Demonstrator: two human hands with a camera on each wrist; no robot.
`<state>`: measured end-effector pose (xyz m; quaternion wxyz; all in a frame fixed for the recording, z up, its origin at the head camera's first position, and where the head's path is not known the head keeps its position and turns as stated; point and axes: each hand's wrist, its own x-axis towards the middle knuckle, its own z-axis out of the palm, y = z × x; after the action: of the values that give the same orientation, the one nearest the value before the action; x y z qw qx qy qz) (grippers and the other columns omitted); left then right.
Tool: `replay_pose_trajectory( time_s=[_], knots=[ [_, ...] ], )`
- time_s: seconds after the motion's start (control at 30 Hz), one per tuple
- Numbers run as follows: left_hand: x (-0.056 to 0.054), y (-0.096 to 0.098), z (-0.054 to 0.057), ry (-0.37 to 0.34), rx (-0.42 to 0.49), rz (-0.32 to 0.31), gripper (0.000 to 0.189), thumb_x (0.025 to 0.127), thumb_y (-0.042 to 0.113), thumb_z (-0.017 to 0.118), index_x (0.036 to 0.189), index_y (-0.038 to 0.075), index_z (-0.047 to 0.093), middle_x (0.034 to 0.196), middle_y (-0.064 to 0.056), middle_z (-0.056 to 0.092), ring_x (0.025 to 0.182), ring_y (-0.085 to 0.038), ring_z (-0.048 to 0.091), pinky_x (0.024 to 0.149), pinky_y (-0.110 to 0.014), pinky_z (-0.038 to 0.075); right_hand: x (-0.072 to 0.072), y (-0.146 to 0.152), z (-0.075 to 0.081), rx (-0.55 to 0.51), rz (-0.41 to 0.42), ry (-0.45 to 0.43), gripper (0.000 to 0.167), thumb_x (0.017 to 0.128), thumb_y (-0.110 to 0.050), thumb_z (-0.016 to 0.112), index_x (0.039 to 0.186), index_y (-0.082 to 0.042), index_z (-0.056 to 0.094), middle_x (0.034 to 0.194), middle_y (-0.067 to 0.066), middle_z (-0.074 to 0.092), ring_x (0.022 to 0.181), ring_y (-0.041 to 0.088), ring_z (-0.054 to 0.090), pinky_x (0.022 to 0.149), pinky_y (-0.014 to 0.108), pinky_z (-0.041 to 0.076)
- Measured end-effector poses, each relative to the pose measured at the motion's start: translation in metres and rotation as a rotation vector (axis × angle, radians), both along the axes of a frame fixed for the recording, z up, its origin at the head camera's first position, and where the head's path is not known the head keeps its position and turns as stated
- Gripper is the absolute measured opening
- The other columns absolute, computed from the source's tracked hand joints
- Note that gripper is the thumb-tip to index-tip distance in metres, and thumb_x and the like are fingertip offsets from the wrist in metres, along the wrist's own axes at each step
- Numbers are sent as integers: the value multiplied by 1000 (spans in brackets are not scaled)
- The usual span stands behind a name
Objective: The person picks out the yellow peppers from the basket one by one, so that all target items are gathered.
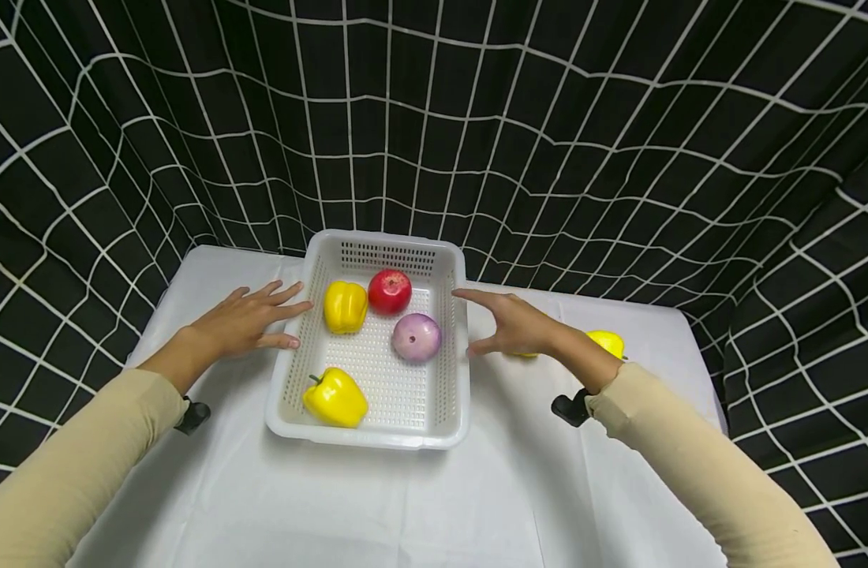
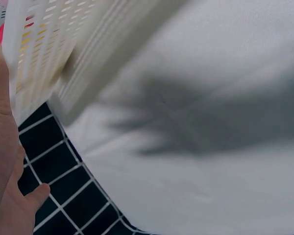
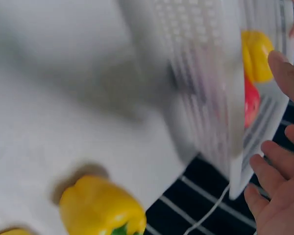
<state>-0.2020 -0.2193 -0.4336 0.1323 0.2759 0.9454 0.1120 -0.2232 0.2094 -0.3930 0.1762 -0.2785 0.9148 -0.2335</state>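
Observation:
A white perforated plastic basket [image 1: 366, 438] sits on the table between my hands. Inside lie a yellow bell pepper [image 1: 346, 308] at the back left, another yellow bell pepper [image 1: 337, 401] at the front left, a round red fruit [image 1: 390, 292] and a round pale-purple vegetable [image 1: 417, 338]. At the left rim, my left hand [image 1: 242, 322] has its fingers spread and straight; contact with the rim cannot be told. My right hand [image 1: 518, 323] is by the right rim, thumb and fingers apart, holding nothing. In the right wrist view its fingers [image 3: 272, 171] extend beside the basket wall.
To the right of the basket, a yellow bell pepper [image 1: 607, 342] and another yellow piece [image 1: 526, 354] lie on the white-covered table [image 1: 334, 513], partly hidden by my right arm. A black curtain with white grid lines [image 1: 434, 118] hangs behind and at both sides.

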Motion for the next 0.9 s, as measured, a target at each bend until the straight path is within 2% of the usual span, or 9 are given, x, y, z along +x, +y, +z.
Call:
replay_pose_trajectory(
  time_s=[0.2, 0.37, 0.5, 0.63, 0.73, 0.9],
  knots=[
    [0, 1, 0, 6, 11, 2, 75, 92, 59, 59, 153, 20, 41, 164, -13, 22, 149, -44, 14, 112, -72, 15, 11, -35, -10, -9, 65, -59, 90, 74, -19, 90, 151, -13, 42, 151, 12, 48, 136, 34, 47, 107, 52, 43],
    [1, 1, 2, 5, 11, 0, 73, 92, 55, 61, 153, 21, 41, 164, -12, 22, 149, -44, 15, 112, -72, 15, 15, -64, -19, -47, 131, -124, 92, 73, -21, 91, 151, -14, 43, 151, 8, 47, 138, 29, 45, 109, 50, 42],
    [3, 1, 3, 3, 11, -3, 72, 93, 54, 62, 153, 21, 41, 164, -12, 22, 149, -44, 15, 112, -72, 16, 19, -88, -22, -12, 227, -156, 94, 75, -24, 89, 154, -16, 38, 155, 4, 42, 141, 24, 40, 114, 45, 37],
    [2, 0, 2, 7, 19, -11, 72, 93, 53, 62, 153, 20, 41, 163, -13, 23, 148, -45, 16, 111, -73, 16, 21, -110, -25, 10, 311, -182, 96, 76, -19, 89, 155, -11, 35, 158, 6, 38, 139, 28, 43, 114, 41, 37],
    [2, -1, 1, 11, 23, -9, 71, 93, 51, 63, 153, 20, 41, 163, -13, 23, 149, -45, 16, 111, -73, 16, 22, -126, -29, 33, 342, -214, 96, 77, -18, 88, 155, -10, 33, 158, 6, 38, 135, 31, 48, 113, 40, 39],
    [1, -2, 1, 3, 27, -1, 70, 94, 50, 63, 153, 21, 40, 164, -12, 22, 149, -44, 14, 112, -73, 14, 26, -150, -39, 104, 348, -271, 94, 78, -25, 87, 156, -18, 35, 156, 5, 42, 133, 30, 50, 111, 41, 41]
  ],
)
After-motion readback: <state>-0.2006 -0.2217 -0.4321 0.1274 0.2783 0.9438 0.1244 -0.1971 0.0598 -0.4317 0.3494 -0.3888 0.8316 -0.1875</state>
